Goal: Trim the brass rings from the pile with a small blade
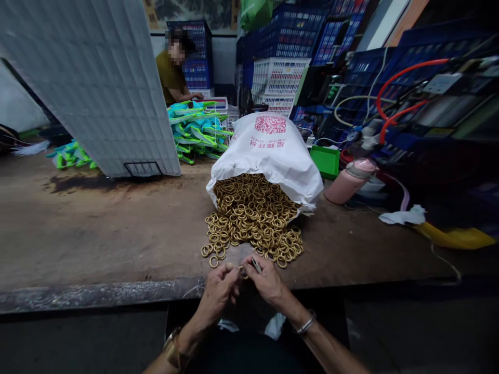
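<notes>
My left hand (221, 284) and my right hand (267, 278) meet just in front of the table's near edge, fingertips almost touching. Between them is a brass-coloured ring (245, 276), partly covered by the fingers; my left hand is pinched at its side. A small, slim metal tool (256, 265) sticks up from my closed right hand, its kind too small to tell. Just beyond, a heap of similar rings (253, 223) spills out of a white woven sack (268, 150) lying on its side with its mouth towards me. One ring (213, 261) lies at the heap's left front.
The brown table (117, 234) carries a tall grey panel (117, 93) at left and green-and-blue pieces (197, 130) behind it. A pink cylinder (349, 182), green tray (325, 161) and red hoses stand right. Across the table sits another person (171, 72) before stacked crates (280, 75).
</notes>
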`<state>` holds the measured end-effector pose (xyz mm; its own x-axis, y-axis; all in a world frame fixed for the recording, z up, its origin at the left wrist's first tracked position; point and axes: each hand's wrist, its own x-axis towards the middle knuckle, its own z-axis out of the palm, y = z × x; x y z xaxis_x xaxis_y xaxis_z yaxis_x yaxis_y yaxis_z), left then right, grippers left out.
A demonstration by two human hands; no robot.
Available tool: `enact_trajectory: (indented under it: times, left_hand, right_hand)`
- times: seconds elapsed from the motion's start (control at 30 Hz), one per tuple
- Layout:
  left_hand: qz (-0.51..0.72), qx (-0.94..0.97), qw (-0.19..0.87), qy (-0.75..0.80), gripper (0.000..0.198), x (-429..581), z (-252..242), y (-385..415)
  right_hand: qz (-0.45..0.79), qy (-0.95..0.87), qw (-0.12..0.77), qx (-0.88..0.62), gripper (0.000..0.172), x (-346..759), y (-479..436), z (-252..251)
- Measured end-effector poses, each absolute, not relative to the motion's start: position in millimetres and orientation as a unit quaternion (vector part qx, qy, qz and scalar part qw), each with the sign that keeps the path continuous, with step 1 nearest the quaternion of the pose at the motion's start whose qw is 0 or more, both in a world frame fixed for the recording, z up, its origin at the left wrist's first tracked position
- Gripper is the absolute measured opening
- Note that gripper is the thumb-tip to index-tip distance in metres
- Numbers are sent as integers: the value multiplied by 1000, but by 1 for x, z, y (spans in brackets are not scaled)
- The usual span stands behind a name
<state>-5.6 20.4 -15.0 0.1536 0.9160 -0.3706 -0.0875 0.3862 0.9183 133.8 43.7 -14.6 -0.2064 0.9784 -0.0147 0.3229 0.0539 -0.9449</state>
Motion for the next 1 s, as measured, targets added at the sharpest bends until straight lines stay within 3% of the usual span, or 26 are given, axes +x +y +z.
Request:
enact_trajectory:
  times: [0.13, 0.37, 0.43, 0.67, 0.83, 1.0]
  left_hand:
    - [387, 420, 620, 539, 31, -3, -10, 20]
    - [463, 563, 432, 530, 17, -4, -15, 20]
    - [460, 558, 453, 520, 17, -4, -16, 21]
    - [396, 381, 682, 483, 28, -4, -13, 21]
    - [446, 331, 707, 438, 27, -3, -19, 21]
    - [474, 315, 701, 431, 25, -5, -23, 22]
  right_hand:
    - [410, -662, 355, -517, 18, 134, 43, -14]
    - [441, -648, 303, -541, 27, 131, 47, -13]
    - [461, -635, 295, -545, 26, 129, 48, -13]
    - [437, -627, 314, -563, 23, 126, 52, -12]
    - [454, -627, 318, -547, 27, 127, 55, -13]
    - [327, -712, 280, -555, 19, 128, 53, -19]
